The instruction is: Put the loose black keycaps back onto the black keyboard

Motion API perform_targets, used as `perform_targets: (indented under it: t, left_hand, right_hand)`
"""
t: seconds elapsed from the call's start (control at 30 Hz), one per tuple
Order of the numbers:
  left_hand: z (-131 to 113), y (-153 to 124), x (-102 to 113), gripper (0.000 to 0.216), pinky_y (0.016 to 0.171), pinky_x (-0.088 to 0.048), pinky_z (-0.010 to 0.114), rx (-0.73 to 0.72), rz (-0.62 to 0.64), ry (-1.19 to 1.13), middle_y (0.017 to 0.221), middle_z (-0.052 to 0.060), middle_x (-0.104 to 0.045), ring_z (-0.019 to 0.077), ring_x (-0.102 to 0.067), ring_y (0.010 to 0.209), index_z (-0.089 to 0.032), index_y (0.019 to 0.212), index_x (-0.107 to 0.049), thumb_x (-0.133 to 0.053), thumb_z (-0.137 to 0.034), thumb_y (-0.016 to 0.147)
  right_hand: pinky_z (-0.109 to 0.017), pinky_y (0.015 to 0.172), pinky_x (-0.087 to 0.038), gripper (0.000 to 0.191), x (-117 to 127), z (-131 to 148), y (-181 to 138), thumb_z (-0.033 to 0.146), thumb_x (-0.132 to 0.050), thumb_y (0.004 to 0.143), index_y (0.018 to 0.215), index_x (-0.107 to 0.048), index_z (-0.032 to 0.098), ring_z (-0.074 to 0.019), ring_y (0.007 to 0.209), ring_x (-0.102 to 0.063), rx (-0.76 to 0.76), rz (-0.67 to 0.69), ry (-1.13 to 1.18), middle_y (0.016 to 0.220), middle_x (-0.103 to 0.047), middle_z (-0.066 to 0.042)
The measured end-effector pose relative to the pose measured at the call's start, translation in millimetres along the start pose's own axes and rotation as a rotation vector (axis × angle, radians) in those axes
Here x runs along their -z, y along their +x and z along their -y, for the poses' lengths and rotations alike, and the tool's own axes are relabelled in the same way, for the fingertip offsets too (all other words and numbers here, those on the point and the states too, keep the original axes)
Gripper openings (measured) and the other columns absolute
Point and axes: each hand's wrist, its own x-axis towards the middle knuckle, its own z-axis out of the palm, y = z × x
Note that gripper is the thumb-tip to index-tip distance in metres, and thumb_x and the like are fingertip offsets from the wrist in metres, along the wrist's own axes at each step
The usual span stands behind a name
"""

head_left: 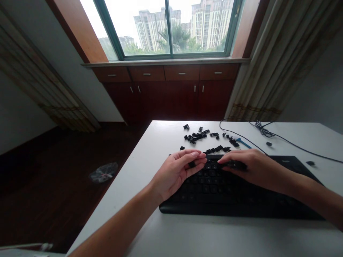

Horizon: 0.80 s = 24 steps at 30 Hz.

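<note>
A black keyboard (pixel 214 192) lies on the white table (pixel 187 235) in front of me. My left hand (pixel 177 171) hovers over the keyboard's upper left corner, fingers curled and pinched around a small black keycap (pixel 192 164). My right hand (pixel 254 167) rests on the keyboard's top row, fingers pressed down on a long black key (pixel 235 165). Several loose black keycaps (pixel 198 136) lie scattered on the table just beyond the keyboard.
A black cable (pixel 268 135) runs across the table's far right, beside a small blue tool (pixel 243 142). More stray keycaps (pixel 310 163) lie at the right. A crumpled plastic bag (pixel 104 172) sits on the dark floor at left. A wooden cabinet (pixel 171 92) stands under the window.
</note>
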Motion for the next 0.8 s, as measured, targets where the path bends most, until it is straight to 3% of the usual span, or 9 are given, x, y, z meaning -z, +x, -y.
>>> perform_targets:
  t: [0.17, 0.33, 0.5, 0.7, 0.8]
  left_hand:
    - [0.0, -0.6, 1.7, 0.016, 0.101, -0.053, 0.033, 0.002, 0.019, 0.009, 0.11, 0.015, -0.073, 0.0186, -0.069, 0.102, -0.007, 0.103, -0.071, -0.063, -0.016, 0.093]
    - [0.2, -0.9, 1.0, 0.016, 0.1, -0.054, 0.032, 0.008, 0.015, 0.017, 0.109, 0.015, -0.073, 0.018, -0.069, 0.101, -0.007, 0.104, -0.071, -0.063, -0.016, 0.093]
    - [0.0, -0.6, 0.9, 0.015, 0.098, -0.054, 0.031, 0.009, 0.008, 0.025, 0.107, 0.014, -0.074, 0.0171, -0.07, 0.098, -0.008, 0.102, -0.071, -0.064, -0.016, 0.092]
    - [0.1, 0.8, 1.4, 0.015, 0.096, -0.055, 0.03, 0.015, 0.014, 0.032, 0.105, 0.013, -0.074, 0.0164, -0.069, 0.097, -0.009, 0.102, -0.072, -0.063, -0.017, 0.093]
    - [0.6, 0.6, 2.2, 0.015, 0.095, -0.055, 0.029, 0.012, 0.016, 0.036, 0.106, 0.013, -0.074, 0.0165, -0.069, 0.097, -0.009, 0.103, -0.071, -0.064, -0.018, 0.093]
  right_hand:
    - [-0.029, 0.089, -0.054, 0.025, 3.3, -3.0, -2.8, 0.013, -0.059, 0.089, 0.106, -0.07, 0.028, -0.0182, 0.1, -0.072, 0.065, 0.075, -0.058, 0.12, -0.072, 0.003]
    - [-0.031, 0.079, -0.057, 0.024, -4.1, -0.6, -3.3, 0.029, -0.058, 0.095, 0.117, -0.067, 0.026, -0.0195, 0.09, -0.074, 0.066, -0.038, -0.118, 0.11, -0.075, -0.001]
    - [-0.03, 0.071, -0.057, 0.021, -10.8, 4.4, 4.2, 0.035, -0.061, 0.094, 0.107, -0.072, 0.024, -0.0192, 0.081, -0.073, 0.059, -0.11, -0.156, 0.102, -0.076, -0.004]
    - [-0.032, 0.074, -0.056, 0.013, -12.2, 1.8, 8.3, 0.033, -0.065, 0.091, 0.098, -0.073, 0.025, -0.0201, 0.082, -0.073, -0.016, -0.119, -0.115, 0.099, -0.077, -0.002]
    - [-0.033, 0.08, -0.057, 0.016, -10.5, -0.5, 7.3, 0.028, -0.066, 0.089, 0.104, -0.072, 0.026, -0.02, 0.088, -0.073, -0.04, -0.123, -0.047, 0.102, -0.077, 0.0]
